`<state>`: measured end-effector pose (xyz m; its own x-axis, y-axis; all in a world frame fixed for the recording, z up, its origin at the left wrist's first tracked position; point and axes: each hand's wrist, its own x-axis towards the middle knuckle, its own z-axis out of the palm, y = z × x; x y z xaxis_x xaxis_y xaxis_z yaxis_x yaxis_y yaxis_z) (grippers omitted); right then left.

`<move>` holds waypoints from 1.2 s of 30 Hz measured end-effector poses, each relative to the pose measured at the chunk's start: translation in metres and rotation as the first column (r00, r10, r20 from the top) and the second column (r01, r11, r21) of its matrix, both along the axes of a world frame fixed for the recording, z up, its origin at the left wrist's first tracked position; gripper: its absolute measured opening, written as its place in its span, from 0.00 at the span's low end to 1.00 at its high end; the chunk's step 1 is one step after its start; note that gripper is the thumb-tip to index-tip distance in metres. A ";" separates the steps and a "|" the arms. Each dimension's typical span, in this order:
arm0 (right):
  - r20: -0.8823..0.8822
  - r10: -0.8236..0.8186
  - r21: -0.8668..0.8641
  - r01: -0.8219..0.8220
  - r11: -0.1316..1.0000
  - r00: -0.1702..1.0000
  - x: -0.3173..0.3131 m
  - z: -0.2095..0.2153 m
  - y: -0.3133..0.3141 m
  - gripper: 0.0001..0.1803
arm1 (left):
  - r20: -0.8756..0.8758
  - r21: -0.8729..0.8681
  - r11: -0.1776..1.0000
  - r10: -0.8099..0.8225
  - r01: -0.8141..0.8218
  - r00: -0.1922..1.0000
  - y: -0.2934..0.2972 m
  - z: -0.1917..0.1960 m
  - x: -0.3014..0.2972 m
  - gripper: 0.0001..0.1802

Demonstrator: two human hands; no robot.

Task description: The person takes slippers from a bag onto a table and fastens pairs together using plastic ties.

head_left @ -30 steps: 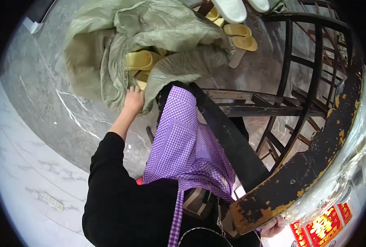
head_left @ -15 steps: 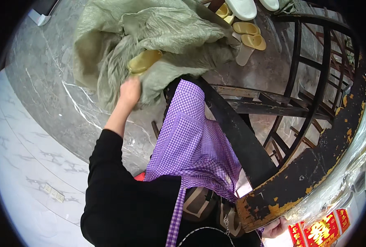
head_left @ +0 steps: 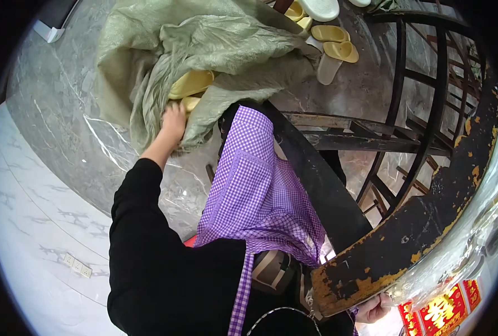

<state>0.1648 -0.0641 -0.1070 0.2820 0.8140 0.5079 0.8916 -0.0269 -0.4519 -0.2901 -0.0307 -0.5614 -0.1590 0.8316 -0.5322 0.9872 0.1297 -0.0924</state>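
At the mouth of a crumpled green woven sack (head_left: 232,45), my left hand (head_left: 174,122) has its fingers curled against a yellow slipper (head_left: 190,104). Just above it, a second yellow slipper (head_left: 192,84) lies in the sack's folds. The rest of the sack's contents is hidden. At the lower right, my right hand (head_left: 373,309) is partly covered by a worn black curved wooden edge (head_left: 372,274). Its fingers are bent beside clear plastic wrapping (head_left: 422,288), and what they hold, if anything, cannot be made out.
Yellow slippers (head_left: 341,51) and a white slipper (head_left: 320,8) lie on the grey marbled floor (head_left: 64,84) beyond the sack. Dark wooden frames (head_left: 439,78) stand at the right. A purple checked apron (head_left: 243,185) covers my lap. A red and gold package (head_left: 439,311) sits lower right.
My left hand's fingers have come up against a lower yellow slipper that now shows beneath the first. The upper slipper has shifted slightly left. My right hand stays by the plastic.
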 end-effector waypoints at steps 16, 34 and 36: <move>0.033 0.318 -0.236 -0.302 0.924 0.948 0.044 0.012 -0.023 0.12 | 0.358 0.046 0.994 0.081 -0.104 0.930 0.036 0.026 -0.024 0.39; -0.328 0.653 -0.143 -0.719 0.680 0.683 -0.002 0.083 0.019 0.22 | 0.432 0.054 0.714 -0.647 -0.698 -0.628 0.074 0.450 0.038 0.29; -0.286 0.764 -0.080 -0.809 0.583 0.578 -0.009 0.109 0.040 0.29 | 0.318 0.032 0.952 -0.298 -0.304 -0.900 0.074 0.492 0.085 0.30</move>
